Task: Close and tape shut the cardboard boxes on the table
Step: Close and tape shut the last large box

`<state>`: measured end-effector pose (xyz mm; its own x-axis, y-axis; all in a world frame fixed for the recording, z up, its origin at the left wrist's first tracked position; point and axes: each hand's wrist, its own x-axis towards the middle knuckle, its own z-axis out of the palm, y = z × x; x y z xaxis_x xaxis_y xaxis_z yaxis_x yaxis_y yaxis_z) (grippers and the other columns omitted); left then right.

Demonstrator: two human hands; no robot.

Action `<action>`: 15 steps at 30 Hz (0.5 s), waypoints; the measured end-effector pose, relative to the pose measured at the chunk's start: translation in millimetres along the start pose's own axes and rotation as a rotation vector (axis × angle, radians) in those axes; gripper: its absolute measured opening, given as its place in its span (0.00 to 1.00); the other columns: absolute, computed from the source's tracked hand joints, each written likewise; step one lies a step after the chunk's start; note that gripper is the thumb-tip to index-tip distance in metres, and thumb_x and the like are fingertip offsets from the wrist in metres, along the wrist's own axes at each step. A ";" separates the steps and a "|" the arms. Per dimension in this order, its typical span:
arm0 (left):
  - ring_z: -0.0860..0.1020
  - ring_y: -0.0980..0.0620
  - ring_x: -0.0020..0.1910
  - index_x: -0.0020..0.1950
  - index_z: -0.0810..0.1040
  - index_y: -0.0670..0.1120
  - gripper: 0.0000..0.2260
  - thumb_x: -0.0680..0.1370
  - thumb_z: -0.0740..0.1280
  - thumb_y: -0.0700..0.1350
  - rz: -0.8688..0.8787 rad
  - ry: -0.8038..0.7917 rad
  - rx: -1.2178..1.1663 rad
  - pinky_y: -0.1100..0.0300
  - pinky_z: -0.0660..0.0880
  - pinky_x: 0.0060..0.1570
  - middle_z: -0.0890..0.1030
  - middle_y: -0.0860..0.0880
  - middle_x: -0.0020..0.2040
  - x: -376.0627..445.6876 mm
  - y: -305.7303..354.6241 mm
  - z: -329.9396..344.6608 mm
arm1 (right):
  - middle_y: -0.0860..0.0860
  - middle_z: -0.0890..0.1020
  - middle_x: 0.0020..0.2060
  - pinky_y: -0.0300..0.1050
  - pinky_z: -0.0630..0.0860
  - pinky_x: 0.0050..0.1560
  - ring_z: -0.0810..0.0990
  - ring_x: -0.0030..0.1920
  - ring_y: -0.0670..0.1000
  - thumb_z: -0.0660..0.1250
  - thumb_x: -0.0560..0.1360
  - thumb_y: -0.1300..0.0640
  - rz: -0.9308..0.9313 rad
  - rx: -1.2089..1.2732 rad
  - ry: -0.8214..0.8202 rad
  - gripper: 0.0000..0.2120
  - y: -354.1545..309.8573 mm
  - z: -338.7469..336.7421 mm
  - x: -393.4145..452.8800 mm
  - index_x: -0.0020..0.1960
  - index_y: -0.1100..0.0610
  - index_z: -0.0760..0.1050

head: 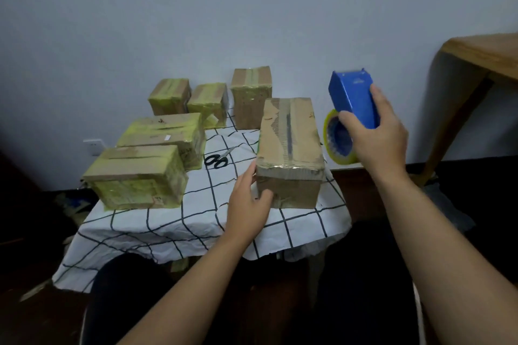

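— Six boxes on the table (196,232), by my count. Where does the work stand?

— Start nearest. The left hand (248,204) rests against the near left corner of the plain brown box (290,148), thumb laid on its front face, fingers fairly straight along its side, steadying it rather than gripping it. The flaps are down, but a dark seam shows along the top, so I judge it closed and not yet taped over.

— And the right hand?

— The right hand (375,131) is raised just right of that box, fingers and thumb curled round a blue tape dispenser (353,98) with a yellowish roll beneath it. It is clear of the cardboard.

— What about the others?

— On the left, the near wrapped box (137,176) and the second wrapped box (165,134) behind it carry plenty of yellow-green tape, though each still shows a slit on top. Scissors (217,159) lie on the checked cloth between them and the brown box. Against the wall stand three small boxes (207,98), all taped.

— So what is left?

— Chiefly the brown box's top seam, it seems.
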<state>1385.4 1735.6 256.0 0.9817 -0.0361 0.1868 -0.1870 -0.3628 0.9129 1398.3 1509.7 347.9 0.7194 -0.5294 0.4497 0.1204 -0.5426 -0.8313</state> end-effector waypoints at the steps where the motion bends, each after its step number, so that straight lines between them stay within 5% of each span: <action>1: 0.69 0.62 0.68 0.74 0.64 0.63 0.27 0.78 0.64 0.44 0.002 0.003 -0.005 0.65 0.67 0.60 0.70 0.62 0.69 -0.7 -3.0 2.9 | 0.44 0.75 0.60 0.39 0.70 0.56 0.74 0.58 0.47 0.72 0.74 0.44 -0.030 0.041 -0.043 0.34 -9.1 1.5 3.0 0.77 0.44 0.65; 5: 0.63 0.58 0.73 0.80 0.57 0.55 0.31 0.78 0.64 0.48 0.028 0.031 0.048 0.51 0.70 0.69 0.65 0.56 0.75 -0.9 -8.2 12.9 | 0.38 0.71 0.61 0.39 0.74 0.57 0.73 0.58 0.43 0.73 0.74 0.45 -0.119 0.080 -0.196 0.34 -27.9 18.0 10.9 0.76 0.44 0.65; 11: 0.56 0.56 0.76 0.81 0.47 0.52 0.33 0.81 0.62 0.45 0.068 0.022 0.133 0.63 0.61 0.68 0.55 0.55 0.79 -7.6 -5.9 21.5 | 0.42 0.73 0.66 0.40 0.73 0.56 0.74 0.58 0.45 0.72 0.74 0.44 -0.127 0.030 -0.286 0.34 -16.5 35.6 14.0 0.77 0.43 0.64; 15: 0.66 0.62 0.67 0.78 0.62 0.49 0.24 0.82 0.58 0.38 0.064 0.080 -0.003 0.67 0.68 0.66 0.66 0.55 0.70 -4.6 -6.6 11.1 | 0.42 0.72 0.68 0.39 0.74 0.56 0.74 0.60 0.45 0.73 0.74 0.44 -0.107 0.084 -0.268 0.34 -9.9 35.7 12.5 0.76 0.42 0.64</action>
<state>1382.5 1727.9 245.1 0.9618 0.0149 0.2732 -0.2499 -0.3593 0.8991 1430.5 1531.8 350.1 0.8533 -0.2747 0.4432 0.2534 -0.5245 -0.8129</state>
